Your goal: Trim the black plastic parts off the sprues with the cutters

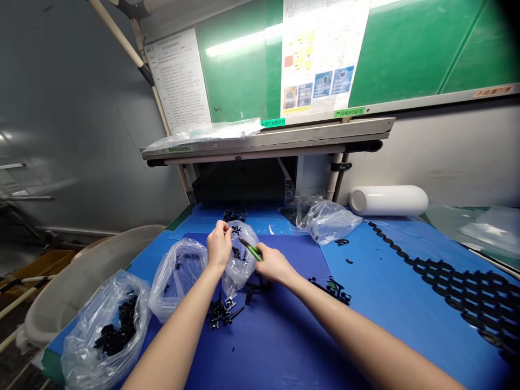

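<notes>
My left hand [219, 245] is closed in a pinch on a small black branched plastic part [236, 231]. My right hand [274, 263] grips green-handled nippers [255, 252], their dark tip pointing at that part. Beneath both hands lies a clear plastic bag [234, 276] with small black pieces in it. Closer to me, a pile of black plastic scraps [221, 313] rests on the dark blue mat [260, 346]. More black parts [257, 288] lie below my right hand.
On the left stand an open clear bag [179, 303], a bag of black pieces [117, 330] and a large pale tub [52, 309]. Black sprues [333, 290] lie to the right. Rows of black discs [467, 292] and a white roll [388, 200] are farther right. A shelf [284, 135] crosses ahead.
</notes>
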Demonstrator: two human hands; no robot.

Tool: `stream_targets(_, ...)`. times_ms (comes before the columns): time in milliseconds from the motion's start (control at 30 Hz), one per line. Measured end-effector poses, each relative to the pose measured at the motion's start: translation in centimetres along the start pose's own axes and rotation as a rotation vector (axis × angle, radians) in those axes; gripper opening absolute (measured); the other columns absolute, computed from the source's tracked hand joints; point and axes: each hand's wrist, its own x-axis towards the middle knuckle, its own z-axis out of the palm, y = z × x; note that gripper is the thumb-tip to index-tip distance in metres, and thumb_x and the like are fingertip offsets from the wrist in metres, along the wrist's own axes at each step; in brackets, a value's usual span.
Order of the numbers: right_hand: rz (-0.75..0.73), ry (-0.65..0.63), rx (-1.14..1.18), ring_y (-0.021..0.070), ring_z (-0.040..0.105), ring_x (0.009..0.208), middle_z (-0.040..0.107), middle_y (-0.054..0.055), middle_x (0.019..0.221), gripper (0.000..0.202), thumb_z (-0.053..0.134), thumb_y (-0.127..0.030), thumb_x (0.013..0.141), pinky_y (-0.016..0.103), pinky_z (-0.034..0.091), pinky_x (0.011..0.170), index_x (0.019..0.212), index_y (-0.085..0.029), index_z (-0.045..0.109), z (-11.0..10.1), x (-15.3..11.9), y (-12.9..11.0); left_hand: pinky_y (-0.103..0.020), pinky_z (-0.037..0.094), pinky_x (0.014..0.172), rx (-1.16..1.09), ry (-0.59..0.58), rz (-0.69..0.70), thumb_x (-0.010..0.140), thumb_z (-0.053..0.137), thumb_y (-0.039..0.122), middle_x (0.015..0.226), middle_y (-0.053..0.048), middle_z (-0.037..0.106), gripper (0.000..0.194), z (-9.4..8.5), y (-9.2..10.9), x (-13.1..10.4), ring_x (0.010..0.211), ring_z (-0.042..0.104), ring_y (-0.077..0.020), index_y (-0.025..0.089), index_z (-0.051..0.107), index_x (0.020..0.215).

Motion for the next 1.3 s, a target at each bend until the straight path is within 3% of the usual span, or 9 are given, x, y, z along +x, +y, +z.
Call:
stream_targets(167, -0.076, 0.035, -0.033, 0.0189, 0.059, 0.085, 0.057, 0.006, 0.106, 0.024, 0.051, -0.026, 0.087, 0.038, 0.05, 0.071, 0.108, -0.016, 0.052, -2.5, -2.5, 0.8, -0.035, 0.05, 0.068, 0.066, 0.01, 0.045, 0.084, 0.05, 0.029, 0.098, -0.005, 0.06, 0.025, -2.2, 1.0, -1.3, 0.079, 0.06, -0.0157, 0.015, 0.053, 0.104)
stream_targets(267, -0.198, 0.022, -0.042, 0.0204, 0.058, 0.09, 0.055, 0.006, 0.111, 0.025, 0.051, -0.026, 0.086, 0.04, 0.049, 0.074, 0.11, -0.017, 0.051, -3.6, -3.3, 0.4, -0.031, 0.051, 0.061, 0.109, 0.023, 0.033, 0.084, 0.049, 0.03, 0.092, -0.004, 0.06, 0.025, -5.1, 1.2, -2.3, 0.071, 0.06, -0.0132, 0.015, 0.053, 0.104)
stream_targets(400, -0.317, -0.128, -0.115, 0.0208, 0.058, 0.09, 0.056, 0.006, 0.11, 0.027, 0.052, -0.026, 0.086, 0.04, 0.049, 0.074, 0.111, -0.017, 0.051, -3.5, -2.2, -2.0, -0.027, 0.05, 0.055, 0.215, 0.097, 0.0, 0.084, 0.049, 0.03, 0.089, -0.003, 0.06, 0.025, -10.0, 0.5, -2.4, 0.065, 0.059, -0.0114, 0.014, 0.052, 0.104)
stream_targets(633, -0.336, -0.471, -0.277, 0.018, 0.06, 0.083, 0.059, 0.005, 0.104, 0.02, 0.052, -0.026, 0.086, 0.036, 0.051, 0.07, 0.104, -0.017, 0.055, -3.6, -1.5, -5.4, -0.033, 0.051, 0.064, 0.47, 0.288, -0.023, 0.084, 0.05, 0.029, 0.097, -0.005, 0.06, 0.029, -18.5, -2.7, 0.1, 0.073, 0.06, -0.0144, 0.015, 0.049, 0.109)
stream_targets(733, -0.346, -0.503, -0.266, 0.0171, 0.06, 0.08, 0.06, 0.005, 0.101, 0.02, 0.051, -0.026, 0.086, 0.035, 0.051, 0.067, 0.103, -0.016, 0.055, -3.7, -2.8, -5.4, -0.04, 0.048, 0.074, 0.6, 0.345, -0.056, 0.083, 0.051, 0.028, 0.106, -0.007, 0.057, 0.03, -21.9, -4.4, 2.5, 0.087, 0.058, -0.0186, 0.016, 0.05, 0.11)
stream_targets(833, -0.358, -0.441, -0.215, 0.017, 0.06, 0.079, 0.06, 0.004, 0.099, 0.02, 0.052, -0.027, 0.086, 0.035, 0.051, 0.067, 0.102, -0.016, 0.055, -3.6, -4.2, -5.1, -0.041, 0.047, 0.076, 0.68, 0.281, -0.068, 0.083, 0.052, 0.028, 0.109, -0.007, 0.055, 0.029, -24.0, -5.2, 4.2, 0.092, 0.057, -0.0207, 0.015, 0.051, 0.109)
stream_targets(967, -0.365, -0.213, -0.06, 0.0193, 0.056, 0.083, 0.055, 0.005, 0.102, 0.021, 0.055, -0.022, 0.082, 0.037, 0.046, 0.07, 0.101, -0.016, 0.053, -3.8, -6.2, -4.1, -0.036, 0.05, 0.07, 0.685, -0.027, 0.035, 0.083, 0.051, 0.028, 0.099, -0.005, 0.059, 0.024, -22.0, -3.2, 2.0, 0.082, 0.059, -0.0171, 0.014, 0.054, 0.103)
stream_targets(1133, -0.288, -0.06, 0.222, 0.0178, 0.051, 0.075, 0.055, 0.001, 0.084, 0.033, 0.043, 0.001, 0.063, 0.029, 0.04, 0.066, 0.089, -0.019, 0.048, -3.7, -9.9, -3.1, -0.024, 0.047, 0.073, 0.561, -0.662, 0.339, 0.076, 0.06, 0.023, 0.091, 0.002, 0.062, 0.027, -14.9, 1.6, -7.3, 0.082, 0.057, -0.0129, 0.029, 0.058, 0.102)
stream_targets(1300, -0.223, -0.143, 0.461, 0.0182, 0.052, 0.072, 0.057, 0.001, 0.08, 0.024, 0.047, -0.01, 0.07, 0.029, 0.041, 0.065, 0.091, -0.02, 0.048, 0.4, -12.8, -4.5, -0.035, 0.042, 0.072, 0.629, -0.735, 0.45, 0.08, 0.049, 0.013, 0.083, -0.004, 0.061, 0.02, -10.5, 3.0, -11.8, 0.082, 0.052, -0.0207, 0.023, 0.064, 0.089)
